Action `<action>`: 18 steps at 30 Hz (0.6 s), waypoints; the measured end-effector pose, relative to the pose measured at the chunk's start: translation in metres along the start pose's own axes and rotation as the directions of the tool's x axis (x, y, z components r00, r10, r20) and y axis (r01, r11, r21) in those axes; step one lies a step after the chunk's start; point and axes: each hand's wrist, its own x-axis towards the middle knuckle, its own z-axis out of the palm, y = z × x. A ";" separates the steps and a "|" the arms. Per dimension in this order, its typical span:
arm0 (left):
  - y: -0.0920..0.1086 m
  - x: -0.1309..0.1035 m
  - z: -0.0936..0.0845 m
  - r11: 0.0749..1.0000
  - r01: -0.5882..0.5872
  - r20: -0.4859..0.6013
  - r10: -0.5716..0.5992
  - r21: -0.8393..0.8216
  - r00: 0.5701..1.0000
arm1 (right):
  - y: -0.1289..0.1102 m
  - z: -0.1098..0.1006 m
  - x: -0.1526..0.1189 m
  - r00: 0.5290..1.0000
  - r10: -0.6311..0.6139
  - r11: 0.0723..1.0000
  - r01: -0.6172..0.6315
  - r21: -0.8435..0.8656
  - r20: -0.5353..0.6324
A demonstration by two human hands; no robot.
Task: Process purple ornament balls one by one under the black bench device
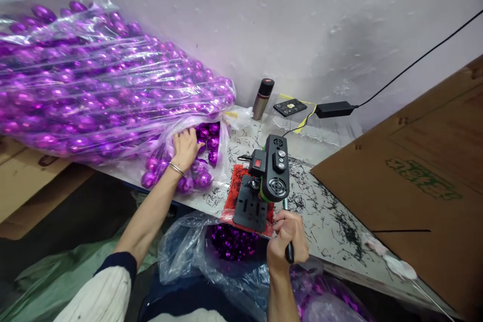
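Note:
My left hand [185, 148] reaches into the mouth of a clear plastic bag, among shiny purple baubles [213, 143]. Its fingers curl downward, and their tips are hidden, so what they hold does not show. My right hand [289, 241] is wrapped around the black-handled lever [290, 252] of a small bench machine [277, 168]. This black machine has round vents, knobs and a red switch. Its slotted black base plate [249, 206] sits on a red sheet [237, 181] at the table's front edge.
A large clear bag of purple baubles [94, 85] fills the left. An open plastic bag [184, 246] with purple pieces hangs below the edge. Behind stand a flask [263, 99], a phone [290, 107] and a power adapter [334, 109]. A cardboard box [415, 186] stands right; black scraps litter the table [320, 231].

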 end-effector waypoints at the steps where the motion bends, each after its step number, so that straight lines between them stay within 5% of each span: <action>1: 0.004 0.000 0.001 0.999 -0.046 0.072 0.046 -0.007 0.996 | 0.001 0.000 0.000 1.000 -0.005 1.000 0.006 0.003 -0.003; 4: 0.016 -0.004 0.006 0.982 -0.177 0.229 0.188 -0.065 0.955 | 0.001 0.001 0.001 1.000 -0.027 1.000 0.027 0.013 0.001; 11: 0.022 -0.017 0.008 0.917 -0.332 0.379 0.394 -0.221 0.838 | 0.000 0.000 0.001 1.000 -0.028 1.000 0.027 0.005 0.009; 18: 0.057 -0.010 0.006 0.964 -0.248 0.433 0.264 -0.092 0.862 | 0.002 0.000 0.001 1.000 -0.022 1.000 0.023 -0.017 0.004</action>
